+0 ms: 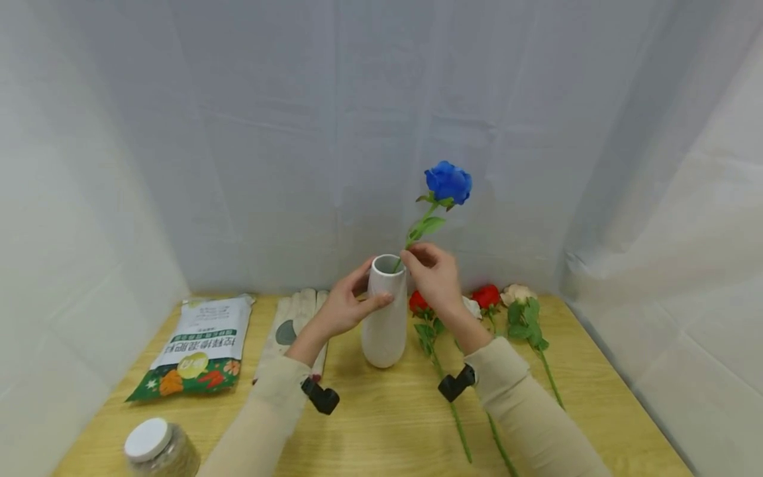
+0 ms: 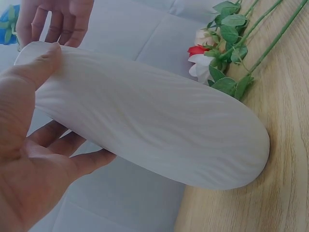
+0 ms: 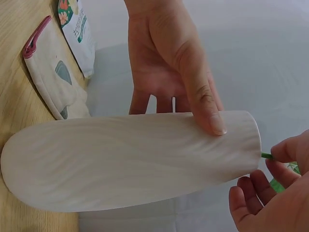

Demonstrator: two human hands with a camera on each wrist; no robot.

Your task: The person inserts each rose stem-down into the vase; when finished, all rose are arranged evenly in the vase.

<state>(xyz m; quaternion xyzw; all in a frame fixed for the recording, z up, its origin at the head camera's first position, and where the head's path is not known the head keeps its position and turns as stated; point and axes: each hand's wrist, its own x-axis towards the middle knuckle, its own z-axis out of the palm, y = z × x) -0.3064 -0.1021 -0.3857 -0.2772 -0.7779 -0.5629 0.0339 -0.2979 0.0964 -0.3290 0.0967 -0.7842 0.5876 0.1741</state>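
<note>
A white vase with a wavy ribbed surface stands upright on the table. My left hand grips it near the top, thumb across the front and fingers round the far side, as the left wrist view shows on the vase. My right hand pinches the green stem of a blue artificial rose between thumb and forefinger, right beside the rim. The stem's lower end is inside the vase mouth, and the bloom leans up to the right. In the right wrist view, the stem enters the opening.
Right of the vase lie red roses, a white one and a cream one, stems toward the front. On the left are a folded cloth, a fertilizer bag and a white-lidded jar. Pale sheeting surrounds the table.
</note>
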